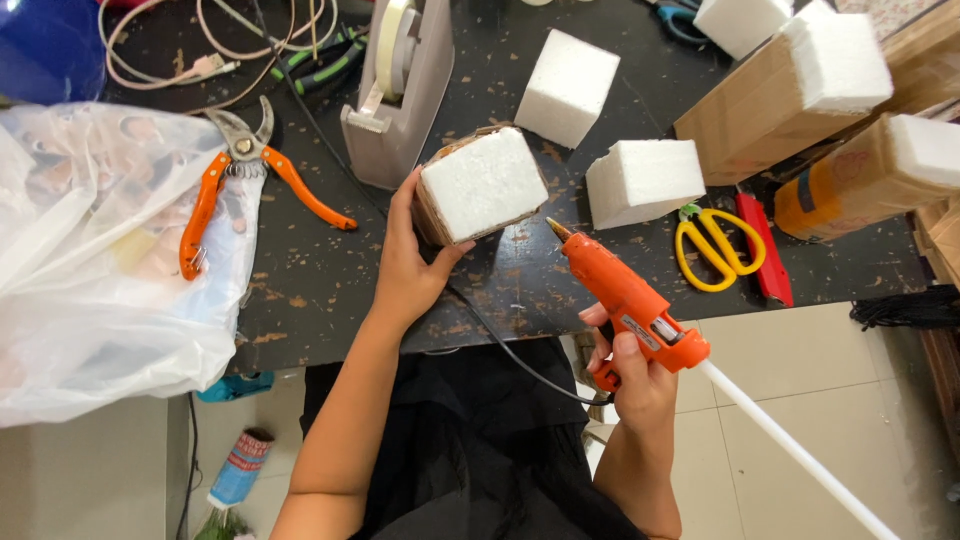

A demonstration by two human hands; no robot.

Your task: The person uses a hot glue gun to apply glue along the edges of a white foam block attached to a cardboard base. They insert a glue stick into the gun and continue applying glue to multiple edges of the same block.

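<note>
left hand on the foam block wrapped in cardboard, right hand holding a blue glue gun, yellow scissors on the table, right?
Not quite: the glue gun in the right hand is orange, not blue, as the head view shows. The left hand does rest on the cardboard-wrapped foam block, and yellow scissors lie on the table.

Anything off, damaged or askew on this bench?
Mostly wear: the dark tabletop is chipped and blotched with pale residue. The orange-handled pruning shears lie partly on the crumpled clear plastic bag, which overhangs the edge. The left hand steadies a cardboard-wrapped white foam block; the right hand holds an orange glue gun.
</note>
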